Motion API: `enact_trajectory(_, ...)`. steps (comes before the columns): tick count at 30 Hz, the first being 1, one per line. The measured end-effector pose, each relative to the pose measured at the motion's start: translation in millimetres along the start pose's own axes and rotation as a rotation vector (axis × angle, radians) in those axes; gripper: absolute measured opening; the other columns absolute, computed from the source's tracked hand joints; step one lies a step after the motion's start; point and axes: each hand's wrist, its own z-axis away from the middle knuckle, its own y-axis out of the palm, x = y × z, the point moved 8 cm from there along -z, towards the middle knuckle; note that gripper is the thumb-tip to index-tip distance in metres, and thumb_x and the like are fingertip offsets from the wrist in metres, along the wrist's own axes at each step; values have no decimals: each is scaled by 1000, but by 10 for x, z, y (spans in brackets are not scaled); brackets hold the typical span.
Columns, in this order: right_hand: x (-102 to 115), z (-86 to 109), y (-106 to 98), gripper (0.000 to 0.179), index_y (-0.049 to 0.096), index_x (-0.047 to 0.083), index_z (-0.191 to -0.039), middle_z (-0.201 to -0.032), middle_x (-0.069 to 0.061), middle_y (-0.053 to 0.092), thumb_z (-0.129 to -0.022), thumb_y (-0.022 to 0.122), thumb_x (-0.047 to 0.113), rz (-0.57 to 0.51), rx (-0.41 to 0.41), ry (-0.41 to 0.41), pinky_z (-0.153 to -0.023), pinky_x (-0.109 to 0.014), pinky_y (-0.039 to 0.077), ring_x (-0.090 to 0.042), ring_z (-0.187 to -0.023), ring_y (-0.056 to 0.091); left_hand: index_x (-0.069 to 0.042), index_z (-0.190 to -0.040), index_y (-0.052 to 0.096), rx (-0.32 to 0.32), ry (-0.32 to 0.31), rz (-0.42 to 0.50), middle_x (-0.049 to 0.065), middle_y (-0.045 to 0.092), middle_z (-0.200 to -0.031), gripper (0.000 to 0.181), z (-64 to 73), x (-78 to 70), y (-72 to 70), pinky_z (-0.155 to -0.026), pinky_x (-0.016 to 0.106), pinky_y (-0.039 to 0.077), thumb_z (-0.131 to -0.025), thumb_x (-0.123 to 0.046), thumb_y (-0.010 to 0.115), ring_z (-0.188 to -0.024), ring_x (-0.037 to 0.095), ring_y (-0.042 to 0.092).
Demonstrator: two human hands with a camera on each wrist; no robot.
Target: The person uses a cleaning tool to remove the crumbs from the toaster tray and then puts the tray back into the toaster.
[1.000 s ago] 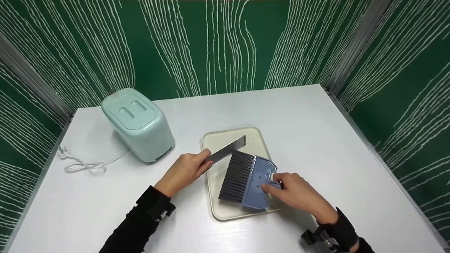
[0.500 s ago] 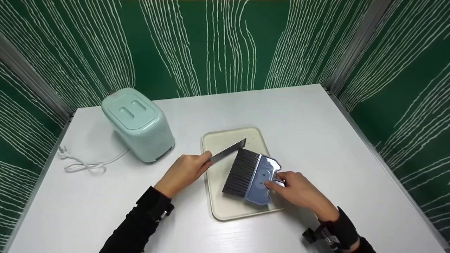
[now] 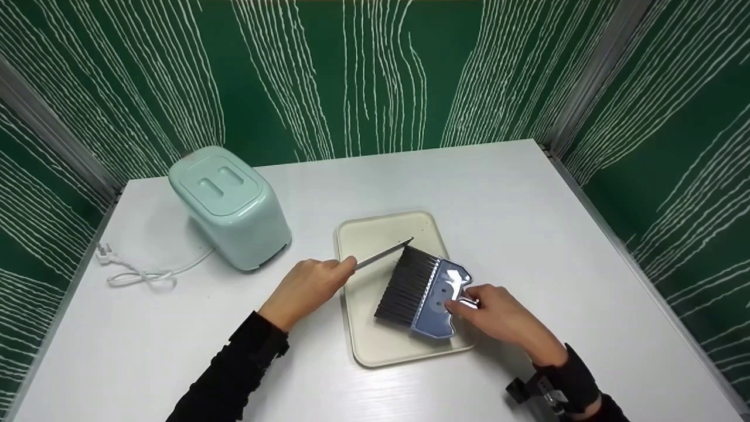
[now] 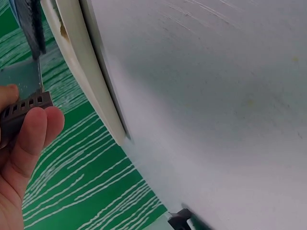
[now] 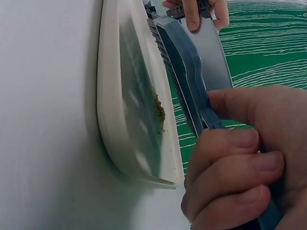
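My left hand [image 3: 307, 290] holds a thin metal crumb tray [image 3: 384, 254] by one end, where the left wrist view shows a dark slotted handle [image 4: 24, 112]. The sheet is tilted nearly edge-on above a cream tray [image 3: 375, 349]. My right hand [image 3: 498, 316] grips a blue hand brush [image 3: 436, 299] by its handle. Its dark bristles [image 3: 404, 287] point left, and their upper corner meets the crumb tray's far end. A small heap of brownish crumbs [image 5: 159, 112] lies in the cream tray in the right wrist view.
A mint-green toaster [image 3: 231, 205] stands at the back left of the white table [image 3: 527, 223]. Its white cord and plug [image 3: 140, 272] lie to its left. Green walls [image 3: 375, 76] with white wavy lines enclose the table's back and sides.
The crumb tray has tilted further, from showing its face to nearly edge-on, and its far end has dropped slightly. The brush has moved a little to the right and up.
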Motion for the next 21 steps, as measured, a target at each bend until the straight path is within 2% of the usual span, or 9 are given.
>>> enact_trajectory(7, 57, 23, -2, 37, 65, 14, -82, -67, 6, 49, -102, 69, 45, -13, -4, -20, -56, -27, 39, -12, -62, 47, -11, -103, 54, -34, -28, 20, -3, 54, -59, 19, 20, 48, 14, -44, 30, 46, -104, -15, 72, -47, 13, 55)
enact_trajectory(13, 53, 0, -29, 37, 64, 14, -84, -68, 5, 50, -103, 69, 46, -3, -35, 3, -57, -28, 40, -13, -63, 48, -12, -101, 55, -25, -66, 46, -3, 54, -59, 16, 12, 82, 30, -46, 30, 48, -105, -15, 70, -50, 12, 57)
enact_trajectory(17, 11, -21, -3, 39, 62, 15, -81, -67, 5, 49, -103, 69, 46, 4, -26, 5, -57, -28, 39, -12, -62, 47, -12, -100, 55, -22, -77, 54, -3, 54, -59, 16, -3, 84, 24, -46, 29, 48, -105, -15, 70, -50, 10, 55)
enact_trajectory(21, 3, -16, 33, 39, 62, 15, -80, -66, 6, 47, -103, 68, 47, 15, -2, -14, -55, -27, 37, -11, -60, 45, -12, -98, 55, -23, -90, 73, -5, 49, -58, 17, -13, 92, 4, -46, 27, 43, -105, -13, 70, -51, 6, 45)
